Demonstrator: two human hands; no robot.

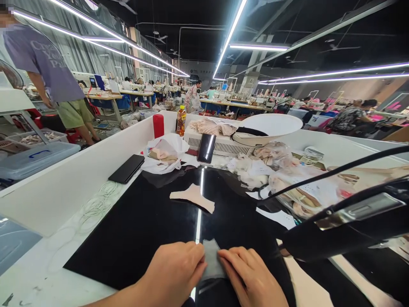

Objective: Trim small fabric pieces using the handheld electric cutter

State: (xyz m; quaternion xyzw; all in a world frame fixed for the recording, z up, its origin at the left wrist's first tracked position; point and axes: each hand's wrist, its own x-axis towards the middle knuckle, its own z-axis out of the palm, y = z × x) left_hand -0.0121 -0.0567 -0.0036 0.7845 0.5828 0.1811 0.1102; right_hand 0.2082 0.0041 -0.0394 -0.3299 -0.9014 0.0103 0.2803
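Between my two hands, low in the head view, lies a small grey translucent piece of material [212, 258] on the glossy black board [128, 238]. My left hand [179, 264] pinches its left edge between thumb and curled fingers. On the opposite edge, the fingertips of my right hand [249, 273] are closed together and press on the piece. Farther up the board rests a beige curved fabric piece [193, 197], apart from both hands. More beige fabric [303, 277] lies to the right of my right hand.
A black machine arm [345, 226] with a cable reaches in from the right. At the back are a phone [206, 148], a plastic bag [164, 153], a drink bottle [181, 121] and a red cylinder [158, 125]. A black flat case [127, 169] lies left. A person [54, 64] stands beyond the white partition.
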